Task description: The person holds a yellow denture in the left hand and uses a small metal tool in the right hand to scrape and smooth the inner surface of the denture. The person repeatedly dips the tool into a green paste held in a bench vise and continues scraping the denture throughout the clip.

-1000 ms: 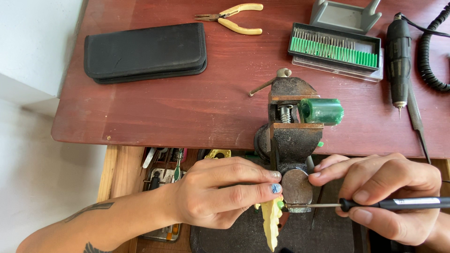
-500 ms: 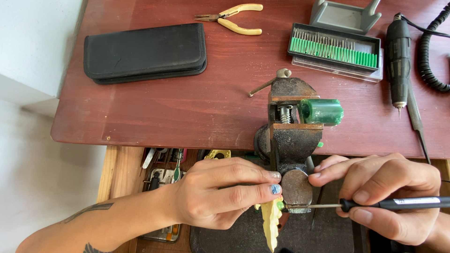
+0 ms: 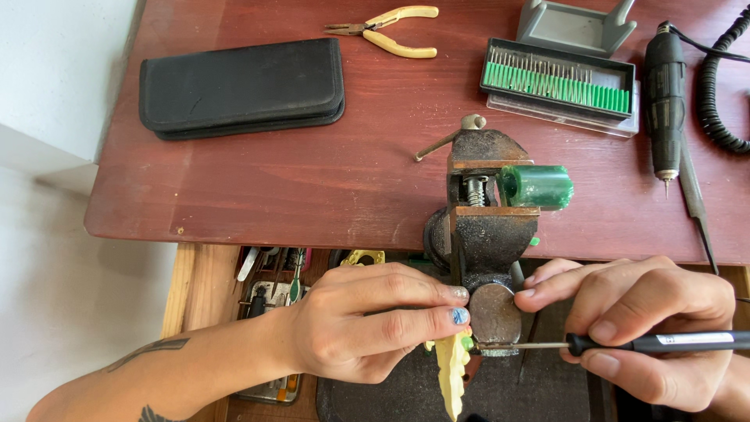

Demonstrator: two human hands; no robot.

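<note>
Seen from above, two bare hands meet at the front edge of a dark red wooden workbench [image 3: 312, 195]. The left hand [image 3: 367, 324] reaches in from the left, its fingers [image 3: 422, 319] held together and pressed toward the round metal end [image 3: 494, 316] of a rusty bench vise [image 3: 488, 219]; the fingertips appear to pinch a small pale yellow carved piece [image 3: 451, 375] that hangs just below them, probably to keep it steady. The right hand [image 3: 648, 332] comes in from the right, fingers closed around the black handle of a thin-shafted hand tool [image 3: 625, 342], held level so its metal tip reaches the spot just beside the left fingertips. The right index finger stretches forward onto the vise end, seemingly as a brace.

Just beyond the fingers, the vise jaws grip a green cylinder of wax [image 3: 539, 187], which sticks out sideways to the right. Further from the hands lie a black zip case [image 3: 242, 87], yellow-handled pliers [image 3: 391, 22], a tray of green-based burrs [image 3: 558, 78], a grey stand [image 3: 576, 23] and a black rotary handpiece [image 3: 664, 94] with its coiled cord [image 3: 723, 86]. Below the left wrist an open drawer [image 3: 273, 273] shows small tools.
</note>
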